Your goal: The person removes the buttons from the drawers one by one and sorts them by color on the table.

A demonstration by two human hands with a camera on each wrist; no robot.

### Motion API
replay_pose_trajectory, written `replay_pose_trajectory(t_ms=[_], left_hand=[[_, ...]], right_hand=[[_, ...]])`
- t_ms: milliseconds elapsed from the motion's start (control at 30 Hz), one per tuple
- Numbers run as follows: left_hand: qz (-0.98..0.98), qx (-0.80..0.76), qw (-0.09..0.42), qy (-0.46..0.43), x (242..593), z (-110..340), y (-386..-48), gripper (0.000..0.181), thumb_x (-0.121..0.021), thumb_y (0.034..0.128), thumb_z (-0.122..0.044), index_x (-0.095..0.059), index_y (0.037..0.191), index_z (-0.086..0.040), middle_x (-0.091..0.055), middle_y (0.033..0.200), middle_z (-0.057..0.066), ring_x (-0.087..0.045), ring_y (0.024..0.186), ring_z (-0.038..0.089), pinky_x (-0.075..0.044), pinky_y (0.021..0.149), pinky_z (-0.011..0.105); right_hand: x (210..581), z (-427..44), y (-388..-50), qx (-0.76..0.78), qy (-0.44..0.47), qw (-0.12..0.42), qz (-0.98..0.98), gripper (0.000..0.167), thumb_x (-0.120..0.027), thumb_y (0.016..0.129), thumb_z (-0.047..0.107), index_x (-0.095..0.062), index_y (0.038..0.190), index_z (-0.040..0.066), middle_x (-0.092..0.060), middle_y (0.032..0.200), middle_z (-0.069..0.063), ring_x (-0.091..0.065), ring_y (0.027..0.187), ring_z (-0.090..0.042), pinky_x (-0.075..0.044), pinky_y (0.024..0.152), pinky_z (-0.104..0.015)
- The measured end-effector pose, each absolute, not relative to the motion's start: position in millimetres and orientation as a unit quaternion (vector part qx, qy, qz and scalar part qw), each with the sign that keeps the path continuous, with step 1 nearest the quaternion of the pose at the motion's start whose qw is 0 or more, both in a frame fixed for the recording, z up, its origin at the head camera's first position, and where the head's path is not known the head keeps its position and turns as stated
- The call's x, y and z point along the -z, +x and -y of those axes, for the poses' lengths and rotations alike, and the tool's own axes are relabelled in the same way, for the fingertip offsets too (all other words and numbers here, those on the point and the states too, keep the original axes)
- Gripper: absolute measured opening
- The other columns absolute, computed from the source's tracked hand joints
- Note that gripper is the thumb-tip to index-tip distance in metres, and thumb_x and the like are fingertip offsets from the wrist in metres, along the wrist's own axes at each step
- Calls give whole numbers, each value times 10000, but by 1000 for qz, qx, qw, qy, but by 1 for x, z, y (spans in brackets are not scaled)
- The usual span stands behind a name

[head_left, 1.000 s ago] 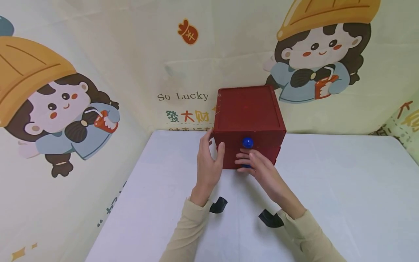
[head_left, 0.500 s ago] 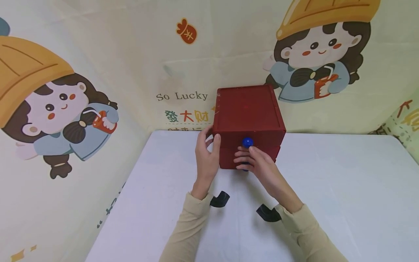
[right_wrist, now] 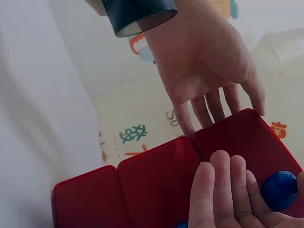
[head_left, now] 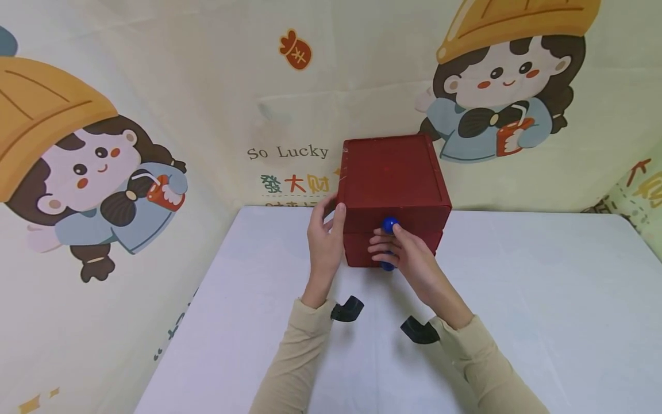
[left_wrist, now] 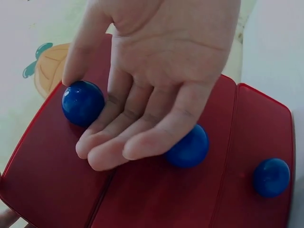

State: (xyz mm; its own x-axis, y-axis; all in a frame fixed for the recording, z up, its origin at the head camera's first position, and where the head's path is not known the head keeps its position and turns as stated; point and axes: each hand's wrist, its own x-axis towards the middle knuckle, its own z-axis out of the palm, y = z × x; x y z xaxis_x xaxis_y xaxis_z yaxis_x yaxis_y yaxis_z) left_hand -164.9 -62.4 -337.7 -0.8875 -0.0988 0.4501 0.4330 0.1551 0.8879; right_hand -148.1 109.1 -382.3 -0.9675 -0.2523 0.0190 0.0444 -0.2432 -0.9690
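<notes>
A dark red drawer box [head_left: 390,172] stands on the white table, its front facing me. Its three drawer fronts carry round blue knobs, seen in the left wrist view as a top knob [left_wrist: 81,105], a middle knob [left_wrist: 187,149] and a bottom knob [left_wrist: 271,177]. My right hand [head_left: 414,264] pinches the top knob between thumb and index finger, the other fingers spread below it. At the box's left side my left hand [head_left: 324,247] rests its thumb near the front edge and its fairly straight fingers along the side.
A patterned cloth wall [head_left: 217,115] rises right behind the box. The white tabletop [head_left: 543,299] spreads to both sides and in front. Black camera mounts [head_left: 347,309] jut from both wrists above the table.
My left hand has moved up and come against the box's left side. The right hand has shifted slightly up and left, bringing its thumb onto the top knob. The box looks unmoved.
</notes>
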Motion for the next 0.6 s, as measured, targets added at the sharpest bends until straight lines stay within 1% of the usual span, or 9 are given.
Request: replay_pose_trajectory(t_ms=[100, 267, 400, 533, 600], left_hand=[[719, 655, 199, -116, 336, 63, -166, 397, -546, 1011, -107, -504, 1356, 86, -564, 1335, 225, -535, 1255, 321, -497, 1022, 482], [709, 670, 189, -111, 341, 65, -172, 395, -557, 1005, -97, -510, 1355, 80, -569, 1332, 228, -547, 1241, 320, -506, 1015, 468], [700, 689, 168, -90, 353, 67, -182, 386, -569, 1007, -136, -537, 1366, 3, -581, 1344, 163, -537, 1250, 271, -497, 1030, 434], [691, 702, 152, -76, 358, 68, -187, 362, -579, 1007, -181, -567, 1352, -74, -592, 1332, 92, -530, 1243, 211, -489, 1034, 400], [689, 705, 151, -76, 359, 69, -187, 353, -583, 1005, -190, -575, 1343, -88, -595, 1322, 77, -531, 1237, 198, -488, 1033, 392]], right_hand=[[382, -109, -149, 782, -81, 95, -611, 616, -380, 1060, 456, -477, 1351, -78, -547, 1283, -190, -642, 1076, -191, -542, 943, -268], [381, -109, -149, 781, -75, 93, -613, 623, -390, 1055, 463, -494, 1340, -82, -555, 1287, -213, -646, 1084, -191, -539, 949, -269], [380, -108, -149, 784, -71, 94, -610, 629, -393, 1054, 464, -499, 1336, -89, -568, 1273, -205, -648, 1082, -192, -538, 950, -271], [380, -108, -149, 784, -64, 89, -611, 618, -400, 1053, 459, -506, 1326, -86, -611, 1204, -130, -654, 1069, -190, -540, 944, -266], [380, -107, -149, 784, -63, 85, -612, 609, -403, 1054, 451, -510, 1320, -87, -628, 1167, -95, -658, 1060, -189, -541, 942, -264]])
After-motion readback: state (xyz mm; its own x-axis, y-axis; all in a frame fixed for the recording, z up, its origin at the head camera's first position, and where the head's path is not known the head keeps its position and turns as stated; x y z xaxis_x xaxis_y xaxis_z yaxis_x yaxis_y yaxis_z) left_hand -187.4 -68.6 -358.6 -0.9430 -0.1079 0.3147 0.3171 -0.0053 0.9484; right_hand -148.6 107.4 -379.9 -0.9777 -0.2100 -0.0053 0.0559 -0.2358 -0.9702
